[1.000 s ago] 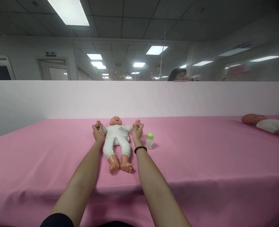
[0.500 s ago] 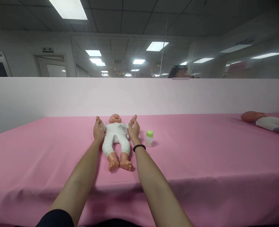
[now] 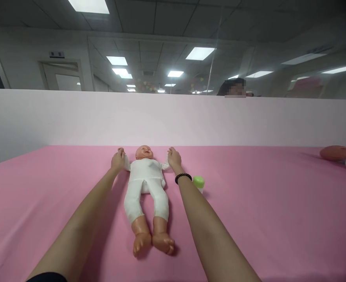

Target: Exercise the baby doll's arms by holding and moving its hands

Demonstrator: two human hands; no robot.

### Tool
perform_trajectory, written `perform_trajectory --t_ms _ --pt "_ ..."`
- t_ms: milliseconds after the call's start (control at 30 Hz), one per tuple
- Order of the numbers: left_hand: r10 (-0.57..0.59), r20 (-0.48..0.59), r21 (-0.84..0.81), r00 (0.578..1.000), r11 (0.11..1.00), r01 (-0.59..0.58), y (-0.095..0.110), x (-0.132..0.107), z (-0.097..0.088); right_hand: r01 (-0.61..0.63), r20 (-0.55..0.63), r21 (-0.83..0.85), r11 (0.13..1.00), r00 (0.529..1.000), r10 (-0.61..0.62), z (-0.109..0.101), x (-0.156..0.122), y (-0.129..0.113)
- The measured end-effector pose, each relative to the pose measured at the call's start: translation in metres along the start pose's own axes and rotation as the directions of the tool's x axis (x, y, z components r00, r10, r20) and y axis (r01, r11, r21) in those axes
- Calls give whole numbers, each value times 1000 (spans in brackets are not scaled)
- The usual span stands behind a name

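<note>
A baby doll (image 3: 146, 184) in a white suit lies on its back on the pink table (image 3: 264, 203), head away from me and bare feet toward me. My left hand (image 3: 118, 160) is closed round the doll's arm on the left side. My right hand (image 3: 174, 158), with a black bead bracelet at the wrist, is closed round the doll's other arm. Both doll arms are stretched outward at shoulder height. A small bottle with a green cap (image 3: 198, 182) stands just right of my right forearm, partly hidden by it.
A low pale partition (image 3: 249, 121) runs along the table's far edge. Another person's head shows behind the partition at upper right. A second doll (image 3: 339, 153) lies at the table's far right edge.
The camera has come closer and lower, so the doll looks larger. My hands still hold the doll's arms, which now lie spread out to the sides and lower than before.
</note>
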State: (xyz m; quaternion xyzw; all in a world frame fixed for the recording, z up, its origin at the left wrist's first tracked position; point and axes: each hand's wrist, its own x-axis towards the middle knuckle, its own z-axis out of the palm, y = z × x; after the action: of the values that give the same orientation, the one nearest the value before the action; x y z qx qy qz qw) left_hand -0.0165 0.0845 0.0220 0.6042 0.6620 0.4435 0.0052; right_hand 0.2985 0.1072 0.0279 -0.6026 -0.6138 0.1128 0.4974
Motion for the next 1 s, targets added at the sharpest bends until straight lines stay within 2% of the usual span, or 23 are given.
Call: perform_trajectory --t_ms 133,200,300,367,433,500,567,633,667,700,767,800,833,867,933,967,1000 --pt "-20 75 167 997 986 7 -21 26 15 38 178 -192 981 984 -4 20 27 9" --pt "40 131 250 991 966 -71 -30 33 26 68 251 -213 975 968 -12 30 35 15" --pt "103 273 327 956 925 -193 -39 37 39 70 312 -213 974 950 0 45 40 23" --pt "90 328 351 940 913 -210 -39 39 41 61 348 -220 974 937 20 50 41 26" --pt "66 326 333 943 925 -180 -35 40 37 40 370 -218 975 928 45 51 41 22" --pt "41 259 204 965 974 -96 -28 38 30 5 339 -148 989 940 47 47 40 12" --pt "10 129 -74 992 997 -1 -20 32 21 -42 251 -2 999 967 42 36 36 -5" --pt "-14 9 -374 1000 927 16 -11 21 10 -70 172 143 987 984 45 18 26 -27" --pt "-1 -37 -470 999 882 -17 -7 13 3 -74 157 183 980 987 45 6 18 -37" --pt "41 -67 -513 997 856 -70 -4 4 -6 -29 173 206 978 985 -7 -8 9 -47" --pt "235 -64 -462 970 855 -237 -2 -15 -25 142 259 177 974 948 -185 -38 -15 -59" --pt "377 -14 -395 926 849 -351 -3 -24 -35 252 308 155 955 906 -289 -52 -28 -61" --pt "526 72 -337 848 812 -476 -5 -33 -45 375 360 143 916 842 -401 -64 -41 -59" --pt "656 171 -302 735 745 -594 -8 -42 -54 508 420 138 850 747 -515 -74 -54 -55" --pt "826 319 -312 465 554 -771 -13 -56 -69 783 569 108 612 456 -684 -85 -78 -40" --pt "871 345 -330 349 461 -824 -16 -61 -74 872 623 87 483 331 -709 -87 -87 -31" --pt "899 348 -342 268 387 -856 -17 -65 -78 925 656 67 375 242 -715 -87 -93 -23"
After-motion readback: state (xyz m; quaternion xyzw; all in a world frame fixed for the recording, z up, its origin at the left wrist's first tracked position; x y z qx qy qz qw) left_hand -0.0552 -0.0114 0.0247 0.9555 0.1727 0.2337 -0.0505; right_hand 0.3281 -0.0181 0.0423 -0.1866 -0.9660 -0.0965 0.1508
